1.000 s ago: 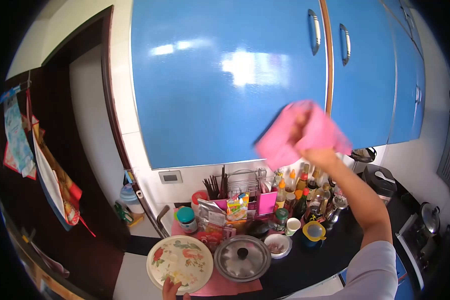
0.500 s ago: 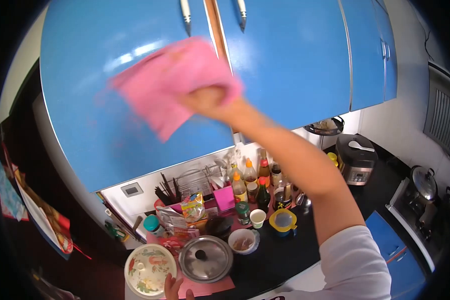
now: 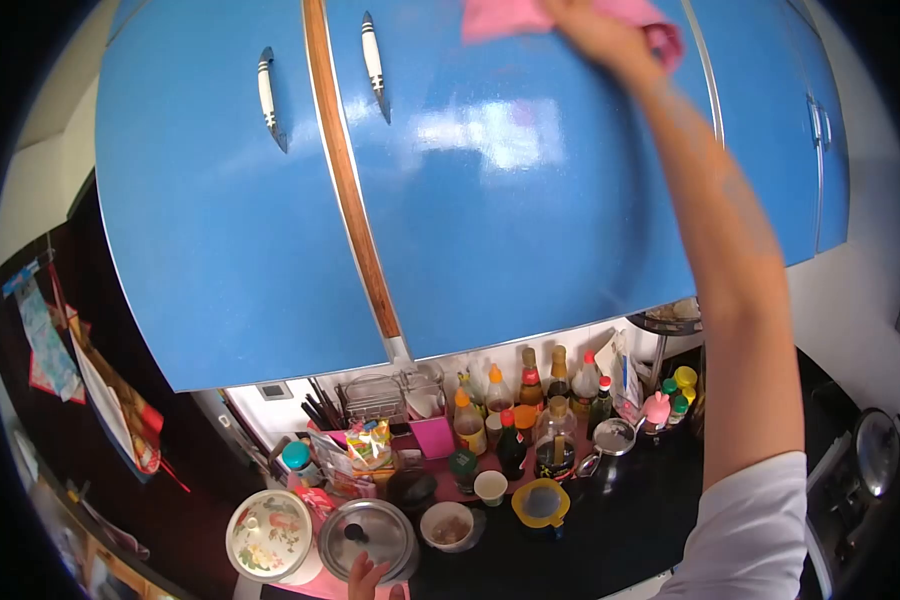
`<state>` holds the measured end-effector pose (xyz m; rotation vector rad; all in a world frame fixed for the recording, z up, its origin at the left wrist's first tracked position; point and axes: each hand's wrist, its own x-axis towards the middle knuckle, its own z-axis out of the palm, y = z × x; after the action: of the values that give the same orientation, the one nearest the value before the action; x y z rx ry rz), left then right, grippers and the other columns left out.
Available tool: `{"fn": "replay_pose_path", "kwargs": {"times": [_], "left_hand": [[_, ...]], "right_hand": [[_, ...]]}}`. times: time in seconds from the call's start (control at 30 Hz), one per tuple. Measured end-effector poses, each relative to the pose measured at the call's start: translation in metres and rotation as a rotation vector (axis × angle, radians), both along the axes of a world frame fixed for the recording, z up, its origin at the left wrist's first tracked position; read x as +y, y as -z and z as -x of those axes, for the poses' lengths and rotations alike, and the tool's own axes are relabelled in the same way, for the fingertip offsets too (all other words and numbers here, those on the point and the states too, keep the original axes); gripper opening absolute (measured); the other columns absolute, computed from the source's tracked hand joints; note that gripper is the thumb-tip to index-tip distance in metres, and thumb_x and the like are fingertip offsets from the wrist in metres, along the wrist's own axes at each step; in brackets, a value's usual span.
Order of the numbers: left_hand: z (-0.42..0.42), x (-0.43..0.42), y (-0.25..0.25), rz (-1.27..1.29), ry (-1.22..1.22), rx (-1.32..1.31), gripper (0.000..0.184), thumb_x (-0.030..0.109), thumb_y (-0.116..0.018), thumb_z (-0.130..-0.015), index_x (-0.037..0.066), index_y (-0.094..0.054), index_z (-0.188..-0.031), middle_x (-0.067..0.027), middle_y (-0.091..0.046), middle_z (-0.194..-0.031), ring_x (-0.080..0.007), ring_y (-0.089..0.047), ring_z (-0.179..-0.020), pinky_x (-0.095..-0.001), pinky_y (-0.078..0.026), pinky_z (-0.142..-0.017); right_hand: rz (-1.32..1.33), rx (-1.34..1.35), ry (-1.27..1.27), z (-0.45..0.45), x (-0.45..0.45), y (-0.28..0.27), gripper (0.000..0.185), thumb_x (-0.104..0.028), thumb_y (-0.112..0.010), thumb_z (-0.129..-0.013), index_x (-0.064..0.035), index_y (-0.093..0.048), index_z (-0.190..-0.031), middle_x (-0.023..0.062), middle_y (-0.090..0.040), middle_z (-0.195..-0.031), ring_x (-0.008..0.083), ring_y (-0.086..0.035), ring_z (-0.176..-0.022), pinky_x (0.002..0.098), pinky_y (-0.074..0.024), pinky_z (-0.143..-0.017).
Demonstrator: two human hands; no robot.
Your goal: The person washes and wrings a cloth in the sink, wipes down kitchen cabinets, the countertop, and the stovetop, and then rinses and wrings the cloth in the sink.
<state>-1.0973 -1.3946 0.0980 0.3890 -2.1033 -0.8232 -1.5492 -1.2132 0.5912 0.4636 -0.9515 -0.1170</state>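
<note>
My right hand (image 3: 602, 38) grips a pink cloth (image 3: 515, 18) against the upper part of a glossy blue cabinet door (image 3: 530, 220). The cloth runs off the top edge of the view, and its left end is blurred. My right arm reaches up from the lower right, across the door. Only the fingers of my left hand (image 3: 367, 577) show at the bottom edge, apart and with nothing seen in them. They lie in front of a steel pot lid (image 3: 378, 530) with a dark knob; contact cannot be made out.
Below the cabinets, a black counter (image 3: 610, 520) bears several sauce bottles (image 3: 557, 440), a floral lidded pot (image 3: 268, 535), a white bowl (image 3: 448, 527), a paper cup (image 3: 490, 487) and a yellow-rimmed container (image 3: 541, 505). White-and-black handles (image 3: 372, 65) stick out from the doors. A pan lid (image 3: 875, 455) is at right.
My right hand has carried the pink cloth from the left door up and right to the neighbouring door. The view has shifted right, and my left fingers now appear before the steel lid.
</note>
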Motion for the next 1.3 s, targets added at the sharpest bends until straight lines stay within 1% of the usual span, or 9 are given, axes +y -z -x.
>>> {"fn": "replay_pose_path", "kwargs": {"times": [0.13, 0.17, 0.23, 0.37, 0.43, 0.93, 1.03, 1.13, 1.3], "left_hand": [[0.005, 0.015, 0.015, -0.102, -0.014, 0.047, 0.035, 0.002, -0.057, -0.08, 0.003, -0.051, -0.115, -0.018, -0.044, -0.127, -0.0316, -0.042, -0.117, -0.0367, -0.032, -0.097], [0.007, 0.02, 0.013, -0.099, 0.002, 0.031, 0.035, 0.002, -0.057, -0.08, 0.003, -0.051, -0.115, -0.018, -0.044, -0.127, -0.0316, -0.042, -0.117, -0.0367, -0.032, -0.097], [0.02, 0.029, 0.005, -0.004, 0.005, -0.046, 0.036, 0.004, -0.057, -0.08, 0.002, -0.051, -0.115, -0.018, -0.044, -0.127, -0.0314, -0.043, -0.117, -0.0366, -0.033, -0.096], [0.053, 0.05, -0.017, 0.066, 0.202, -0.171, 0.036, 0.006, -0.057, -0.08, 0.003, -0.051, -0.116, -0.018, -0.045, -0.126, -0.0314, -0.041, -0.118, -0.0367, -0.033, -0.096], [0.063, 0.059, -0.023, 0.098, 0.232, -0.236, 0.035, 0.008, -0.058, -0.08, 0.004, -0.052, -0.115, -0.0183, -0.045, -0.125, -0.0315, -0.041, -0.118, -0.0368, -0.032, -0.097], [0.092, 0.087, -0.025, 0.088, 0.405, -0.146, 0.031, 0.005, -0.058, -0.08, 0.003, -0.054, -0.111, -0.0176, -0.047, -0.123, -0.0303, -0.044, -0.115, -0.0346, -0.035, -0.093], [0.097, 0.102, -0.026, 0.032, 0.495, -0.186, 0.03, 0.006, -0.058, -0.081, 0.002, -0.054, -0.111, -0.0165, -0.048, -0.122, -0.0285, -0.047, -0.112, -0.0327, -0.037, -0.091], [0.088, 0.106, -0.025, -0.001, 0.585, -0.235, 0.036, 0.002, -0.058, -0.073, 0.003, -0.055, -0.109, -0.0176, -0.041, -0.13, -0.0282, -0.044, -0.116, -0.0357, -0.034, -0.097], [0.062, 0.09, 0.004, -0.07, 0.664, -0.27, 0.036, 0.002, -0.058, -0.074, 0.004, -0.055, -0.109, -0.0173, -0.04, -0.13, -0.026, -0.043, -0.116, -0.0335, -0.037, -0.094]], "right_hand": [[0.213, -0.634, -0.39, -0.055, -0.009, 0.002, 0.057, -0.037, -0.048, -0.083, -0.0094, -0.034, -0.131, 0.0171, -0.014, -0.144, 0.0356, -0.014, -0.132, 0.0595, -0.0129, -0.102], [-0.259, -1.188, -1.052, -0.051, -0.032, 0.033, 0.03, -0.026, -0.048, -0.079, -0.0057, -0.064, -0.095, 0.0133, -0.063, -0.095, 0.027, -0.058, -0.096, 0.0376, -0.0381, -0.094], [-0.295, -0.121, -0.568, -0.065, -0.069, 0.112, 0.018, -0.023, -0.054, -0.069, -0.0084, -0.061, -0.078, 0.0097, -0.059, -0.078, 0.0339, -0.051, -0.078, 0.0541, -0.0367, -0.08], [-0.304, 0.052, -0.247, -0.094, -0.071, 0.251, 0.024, -0.023, -0.057, -0.072, -0.0059, -0.061, -0.089, 0.0133, -0.059, -0.094, 0.0313, -0.056, -0.086, 0.0453, -0.0402, -0.087], [-0.706, -1.461, -0.94, -0.104, -0.037, 0.252, 0.04, -0.024, -0.058, -0.076, -0.0046, -0.053, -0.11, 0.0114, -0.054, -0.112, 0.0262, -0.052, -0.104, 0.0357, -0.0411, -0.09], [-0.093, -0.344, -0.655, -0.04, -0.011, 0.227, 0.023, -0.017, -0.052, -0.07, -0.005, -0.061, -0.088, 0.0136, -0.053, -0.111, 0.0294, -0.048, -0.106, 0.042, -0.0387, -0.084], [-0.443, -0.627, -0.654, -0.081, -0.015, 0.284, 0.037, -0.012, -0.053, -0.074, -0.0036, -0.051, -0.11, 0.0146, -0.052, -0.111, 0.0261, -0.047, -0.111, 0.0411, -0.0385, -0.09], [-0.463, -1.227, -1.762, -0.084, 0.012, 0.323, 0.045, -0.01, -0.057, -0.081, -0.0045, -0.04, -0.122, 0.0085, -0.049, -0.116, 0.0179, -0.047, -0.109, 0.0325, -0.0408, -0.092], [0.228, -1.102, -1.104, -0.095, 0.093, 0.439, 0.038, -0.017, -0.041, -0.093, -0.002, -0.038, -0.128, 0.0109, -0.046, -0.122, 0.0191, -0.047, -0.109, 0.0286, -0.0369, -0.092]]}}
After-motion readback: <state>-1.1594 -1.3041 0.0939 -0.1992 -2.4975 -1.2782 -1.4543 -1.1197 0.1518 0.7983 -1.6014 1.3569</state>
